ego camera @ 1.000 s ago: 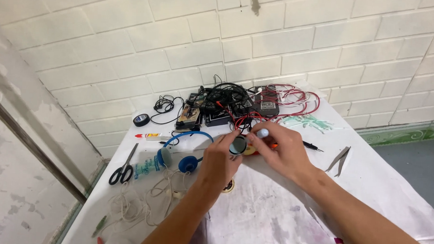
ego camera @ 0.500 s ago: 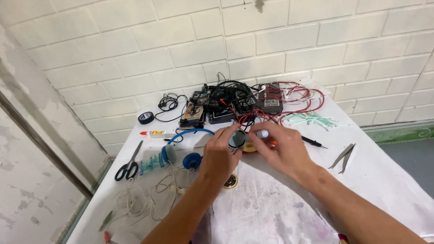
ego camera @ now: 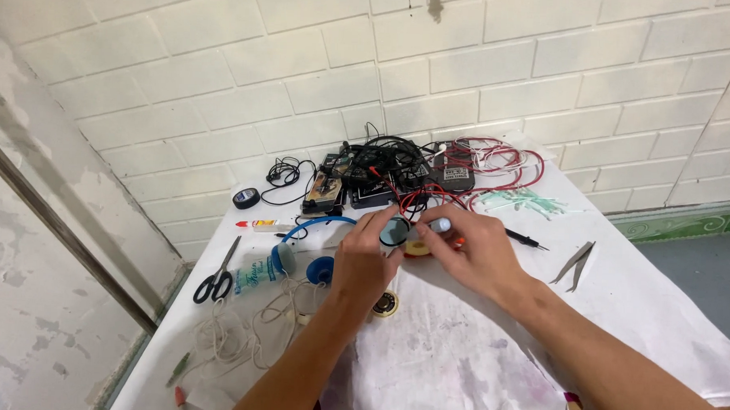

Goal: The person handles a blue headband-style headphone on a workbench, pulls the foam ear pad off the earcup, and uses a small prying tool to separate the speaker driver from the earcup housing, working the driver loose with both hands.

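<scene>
Your left hand point(ego camera: 365, 257) pinches the small round dark disc point(ego camera: 394, 230) over the table's point(ego camera: 636, 303) centre while your right hand point(ego camera: 468, 253) grips a white-tipped tool point(ego camera: 443, 225) at its rim; probably mid-fitting, so steady the disc before pressing.

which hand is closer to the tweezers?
Right. The right hand sits just left of the tweezers; the left hand is farther left, beyond it.
</scene>
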